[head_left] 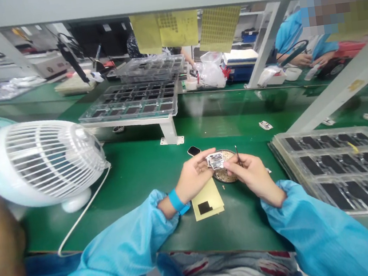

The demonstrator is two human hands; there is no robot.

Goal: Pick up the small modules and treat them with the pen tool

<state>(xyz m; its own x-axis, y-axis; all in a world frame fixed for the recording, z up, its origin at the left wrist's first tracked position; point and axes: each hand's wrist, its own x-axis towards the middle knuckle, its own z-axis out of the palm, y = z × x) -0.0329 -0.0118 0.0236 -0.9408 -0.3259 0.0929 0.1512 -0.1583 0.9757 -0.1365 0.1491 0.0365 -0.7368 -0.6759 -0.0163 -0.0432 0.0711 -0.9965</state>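
Fingers of both my bare hands meet around a small silver-and-white part (215, 161), held up just over a round speckled disc (224, 176) on a green table (134, 171). My left hand (195, 177) is clamped on the part's left side. My right hand (250, 174) closes around dark tweezers (237, 151), which point upward, away from the part; my right thumb and fingertip come together at the part's right edge, though I cannot tell how firmly they press it.

Nearer me than the disc, and slightly left, a yellow sheet (214, 191) carries one black patch (205, 207). Left of the disc and a little beyond it lies a small watch-like gadget (194, 150). Well to the disc's right sits a clear tray (323, 153) with rows of dark pieces; far to its left stands a white fan (55, 158).

As for progress, I judge this piece to be midway: the part is in hand with its detailed side showing, while the black patch is on the sheet, apparently unused. Whether anything is already fixed to the part is too small to tell.
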